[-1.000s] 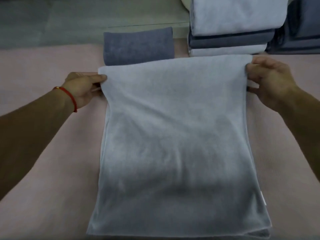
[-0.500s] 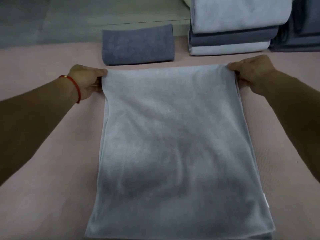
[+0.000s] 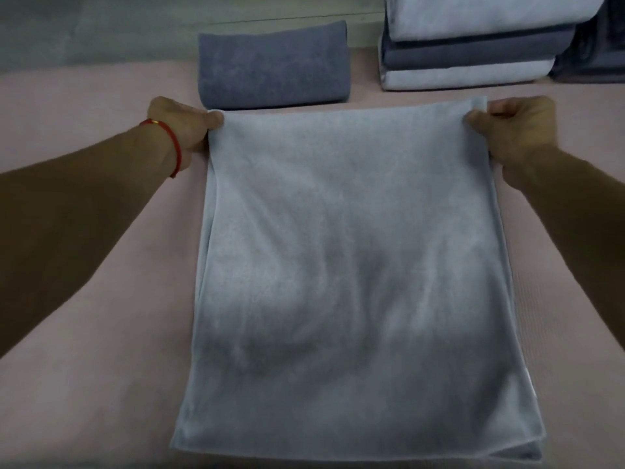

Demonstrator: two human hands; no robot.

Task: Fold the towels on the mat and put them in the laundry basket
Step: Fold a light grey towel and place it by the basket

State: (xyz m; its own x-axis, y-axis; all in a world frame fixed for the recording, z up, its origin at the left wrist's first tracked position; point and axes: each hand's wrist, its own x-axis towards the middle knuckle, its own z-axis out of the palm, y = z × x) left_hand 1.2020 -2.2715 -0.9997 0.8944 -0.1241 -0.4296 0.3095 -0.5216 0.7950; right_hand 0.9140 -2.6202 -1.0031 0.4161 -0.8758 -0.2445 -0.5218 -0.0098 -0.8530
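A light blue towel [image 3: 351, 265] lies stretched lengthwise on the pink mat [image 3: 84, 367], doubled over, with layered edges showing at its near right corner. My left hand [image 3: 182, 125] pinches its far left corner. My right hand [image 3: 517, 128] grips its far right corner, fingers curled round the edge. The far edge is pulled taut between both hands. No laundry basket is in view.
A folded dark blue towel [image 3: 274, 64] lies on the mat just beyond the far edge. At the back right stands a stack of folded towels [image 3: 473, 45] in light and dark blue, with darker folded cloth [image 3: 595, 52] beside it. Grey floor [image 3: 84, 28] lies beyond the mat.
Both hands drew the towel's far edge toward me and lowered it, away from the stack. The right hand's fingers now curl more tightly round its corner.
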